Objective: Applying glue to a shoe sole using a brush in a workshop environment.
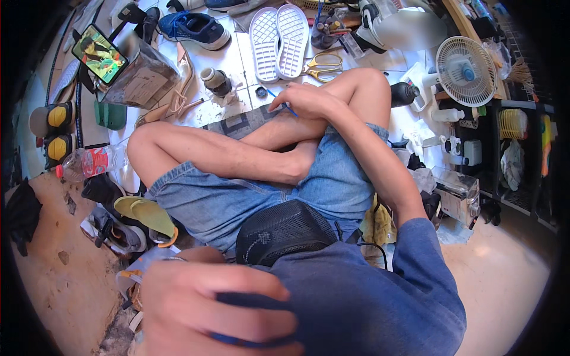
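Observation:
My right hand (306,102) rests by my raised right knee with its fingers closed on a thin blue stick (289,108); the tip's kind is too small to tell. Close to the camera, my left hand (219,305) is large and blurred, its bent fingers apart and nothing visible in them. Ahead of my crossed legs lie a pair of white shoe soles (278,44) and gold-handled scissors (323,66). A dark-stained jar (216,82) stands without a visible lid, and a small black cap (261,92) lies near it. A black mesh item (286,232) sits at my lap.
A phone (100,54) on a holder leans by a box (142,71) at left. Shoes (193,29), a plastic bottle (89,163) and yellow insoles (148,215) lie about. At right are a white fan (466,71), a black bottle (405,94) and a dark shelf (516,154).

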The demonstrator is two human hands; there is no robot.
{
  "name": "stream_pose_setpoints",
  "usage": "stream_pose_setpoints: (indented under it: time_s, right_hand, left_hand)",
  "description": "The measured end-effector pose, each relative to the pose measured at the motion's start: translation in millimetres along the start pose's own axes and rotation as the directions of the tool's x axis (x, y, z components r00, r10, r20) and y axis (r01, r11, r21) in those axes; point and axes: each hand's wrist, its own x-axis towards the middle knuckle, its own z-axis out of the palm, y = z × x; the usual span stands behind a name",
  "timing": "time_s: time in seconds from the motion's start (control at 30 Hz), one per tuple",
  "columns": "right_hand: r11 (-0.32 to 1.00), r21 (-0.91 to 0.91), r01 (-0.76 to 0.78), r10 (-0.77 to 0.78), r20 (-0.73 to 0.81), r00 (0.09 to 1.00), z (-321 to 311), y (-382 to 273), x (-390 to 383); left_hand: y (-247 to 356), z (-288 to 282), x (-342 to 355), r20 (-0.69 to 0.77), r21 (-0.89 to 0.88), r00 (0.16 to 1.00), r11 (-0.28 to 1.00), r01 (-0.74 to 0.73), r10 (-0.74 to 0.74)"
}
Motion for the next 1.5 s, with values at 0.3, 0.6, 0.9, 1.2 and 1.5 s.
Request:
stream_pose_setpoints:
  time_s: [0.3,0.6,0.9,1.2,1.5]
  right_hand:
    - [0.975,-0.204,0.084,-0.092,-0.03,0.995,9.5,29.2,29.4]
    - [0.992,-0.121,-0.026,-0.022,-0.379,0.925,20.5,-6.5,50.5]
    - [0.982,-0.159,-0.098,0.028,-0.393,0.919,63.3,6.7,82.4]
    - [0.991,-0.018,-0.131,0.114,-0.395,0.912,58.0,4.5,75.5]
    - [0.996,-0.021,-0.083,0.067,-0.395,0.916,66.1,13.2,74.0]
  left_hand:
    - [-134.1,-109.0,-84.5,-0.8,-0.053,0.577,0.977,0.206,-0.165]
    - [-258.7,-114.3,-163.8,-0.85,-0.214,0.286,0.786,0.581,-0.443]
    - [-257.5,-101.9,-146.8,-0.75,-0.021,0.477,0.738,0.674,-0.457]
    - [-281.8,-87.9,-132.0,-0.709,0.1,0.523,0.667,0.738,-0.473]
    - [-279.5,-82.0,-127.1,-0.688,0.05,0.521,0.682,0.729,-0.506]
